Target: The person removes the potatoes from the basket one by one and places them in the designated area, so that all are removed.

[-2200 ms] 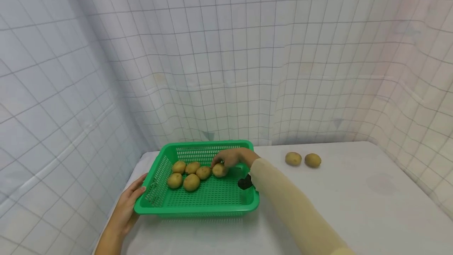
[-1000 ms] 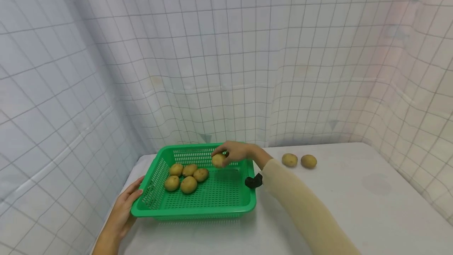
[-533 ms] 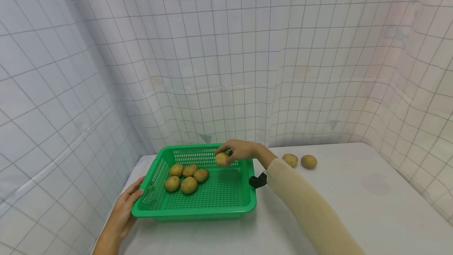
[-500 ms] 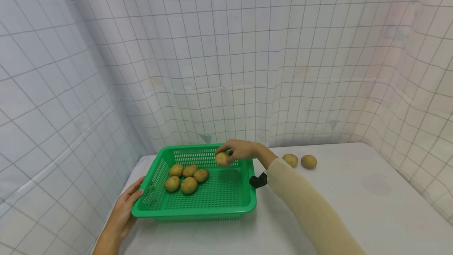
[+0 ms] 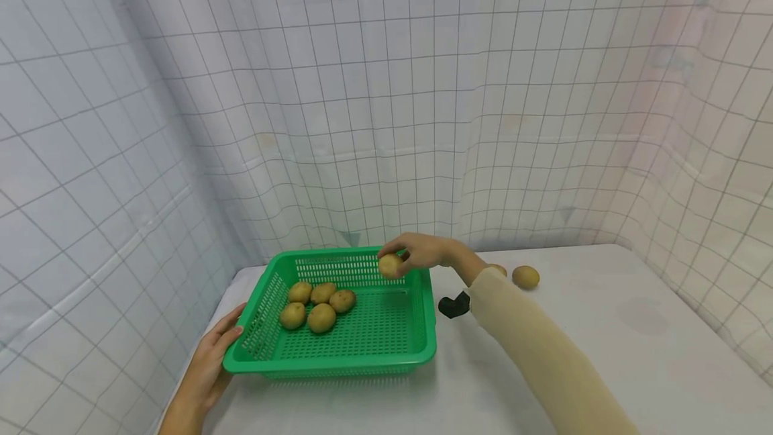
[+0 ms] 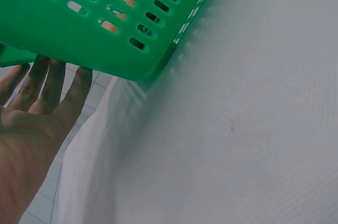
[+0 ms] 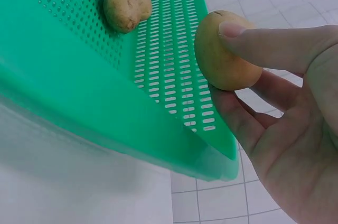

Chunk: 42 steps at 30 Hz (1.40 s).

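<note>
Green basket (image 5: pixel 362 348) serves as the reference. Right hand (image 5: pixel 423 252) pinches a potato (image 5: pixel 390 265) between thumb (image 7: pixel 264 42) and fingers above the basket's far right corner. Five potatoes (image 5: pixel 317 304) lie inside, toward its left half. Left hand (image 5: pixel 211 361) rests on the basket's near left corner, fingers straight and together.

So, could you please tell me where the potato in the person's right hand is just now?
In the head view, the right hand holds the yellowish potato above the far right corner of the green plastic basket.
</note>
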Motion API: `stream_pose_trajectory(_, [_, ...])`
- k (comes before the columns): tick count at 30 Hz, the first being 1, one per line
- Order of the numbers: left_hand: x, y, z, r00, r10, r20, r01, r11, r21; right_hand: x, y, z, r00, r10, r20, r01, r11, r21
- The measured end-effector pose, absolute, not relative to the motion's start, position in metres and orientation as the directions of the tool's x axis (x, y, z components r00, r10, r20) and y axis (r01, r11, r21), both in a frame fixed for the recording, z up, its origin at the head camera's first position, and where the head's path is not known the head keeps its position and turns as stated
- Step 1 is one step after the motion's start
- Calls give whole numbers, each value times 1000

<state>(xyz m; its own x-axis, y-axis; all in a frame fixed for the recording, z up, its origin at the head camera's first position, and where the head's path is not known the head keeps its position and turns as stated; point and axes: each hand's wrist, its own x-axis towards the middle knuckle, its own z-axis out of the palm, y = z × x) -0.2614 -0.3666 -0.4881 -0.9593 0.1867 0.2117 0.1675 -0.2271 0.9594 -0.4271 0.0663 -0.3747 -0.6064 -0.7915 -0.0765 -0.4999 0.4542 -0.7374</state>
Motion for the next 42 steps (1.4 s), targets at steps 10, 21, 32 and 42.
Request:
stream_pose_trajectory(10, [-259,-371,-490,-954,191,233,178,-265,948,-424,78,-375,-626,-777,-65,-466,440,-767])
stream_pose_trajectory(21, [-262,-363,-486,-963,171,207,165,-233,958,-424,117,-382,-714,-700,-23,-408,443,-798])
stream_pose_trajectory(32, [-259,-366,-490,-962,164,217,175,-240,955,-425,151,-392,-769,-638,-39,-364,487,-794])
stream_pose_trajectory(42, [-260,-365,-487,-966,156,207,167,-236,957,-423,172,-387,-794,-607,-30,-346,493,-798])
